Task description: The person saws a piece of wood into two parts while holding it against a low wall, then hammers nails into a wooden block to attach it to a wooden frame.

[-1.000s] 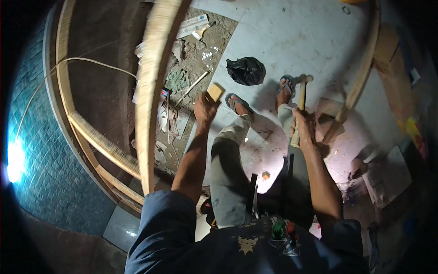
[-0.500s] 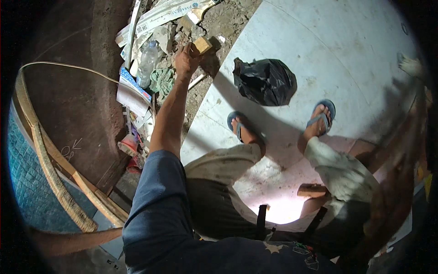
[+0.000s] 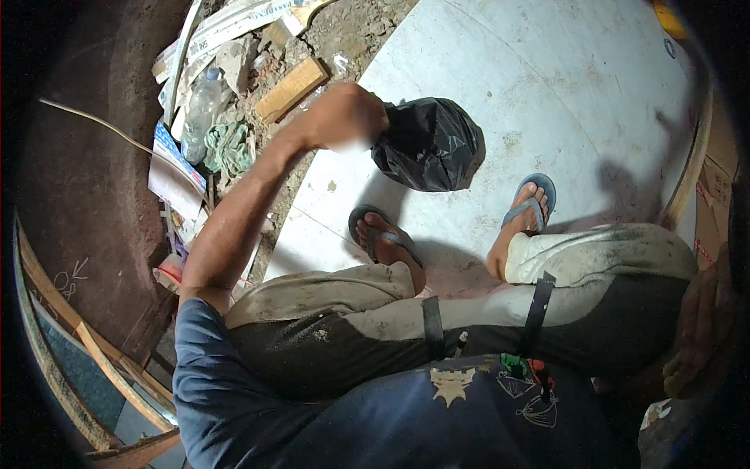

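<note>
My left hand (image 3: 344,119) is closed at the left edge of a black plastic bag (image 3: 437,148), its fingers partly blurred and turned from view. It appears to grip the bag's rim. The bag sits crumpled on a pale sheet in front of my feet. Just beyond my left wrist, a short wooden block (image 3: 291,88) lies on the rubble. My right hand (image 3: 695,332) is in shadow at the right edge, beside my knee, with its fingers stretched out and nothing seen in them.
The pale sheet (image 3: 547,86) spreads under my sandalled feet. Rubble at the left holds a clear plastic bottle (image 3: 205,105), a green cloth (image 3: 228,148) and a paintbrush (image 3: 301,14). Bent wooden strips (image 3: 55,375) stand lower left; a curved wooden edge (image 3: 694,164) lies right.
My left hand has let go of the wooden block, which now lies flat on the rubble, and has moved right to the bag. The view has shifted, and my right hand's fingers show more.
</note>
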Available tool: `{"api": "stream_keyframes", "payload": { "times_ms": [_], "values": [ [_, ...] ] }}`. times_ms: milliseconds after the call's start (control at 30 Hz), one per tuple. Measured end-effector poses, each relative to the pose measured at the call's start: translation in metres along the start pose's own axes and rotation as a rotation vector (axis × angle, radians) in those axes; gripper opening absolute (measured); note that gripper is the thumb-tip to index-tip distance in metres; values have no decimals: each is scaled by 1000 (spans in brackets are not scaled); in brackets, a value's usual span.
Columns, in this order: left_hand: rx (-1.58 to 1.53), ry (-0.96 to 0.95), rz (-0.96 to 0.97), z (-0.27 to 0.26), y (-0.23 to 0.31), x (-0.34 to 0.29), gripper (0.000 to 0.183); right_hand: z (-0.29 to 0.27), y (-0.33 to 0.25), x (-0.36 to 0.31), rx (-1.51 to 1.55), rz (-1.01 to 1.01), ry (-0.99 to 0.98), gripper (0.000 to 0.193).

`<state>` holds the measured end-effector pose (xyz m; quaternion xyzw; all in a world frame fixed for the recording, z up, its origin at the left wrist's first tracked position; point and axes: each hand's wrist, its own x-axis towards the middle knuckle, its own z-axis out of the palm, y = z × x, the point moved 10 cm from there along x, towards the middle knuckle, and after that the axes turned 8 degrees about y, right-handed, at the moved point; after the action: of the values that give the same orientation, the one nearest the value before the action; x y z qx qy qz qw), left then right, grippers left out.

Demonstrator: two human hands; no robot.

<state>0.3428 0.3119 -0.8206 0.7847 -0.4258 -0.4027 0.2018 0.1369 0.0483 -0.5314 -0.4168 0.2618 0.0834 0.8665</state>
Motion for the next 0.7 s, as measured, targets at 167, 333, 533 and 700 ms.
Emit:
{"api": "stream_keyframes", "payload": {
  "times_ms": [167,333,533,700],
  "values": [
    [315,-248,-176,95,-45,-25,33,24,21,19,40,122,-146,51],
    [410,7,28,106,35,8,29,30,17,-3,79,151,-319,49],
    [431,-28,-25,111,13,-16,30,18,23,10,25,75,-342,46],
    [601,317,87,126,18,-17,28,28,27,4,5,130,-336,45]
  ]
}}
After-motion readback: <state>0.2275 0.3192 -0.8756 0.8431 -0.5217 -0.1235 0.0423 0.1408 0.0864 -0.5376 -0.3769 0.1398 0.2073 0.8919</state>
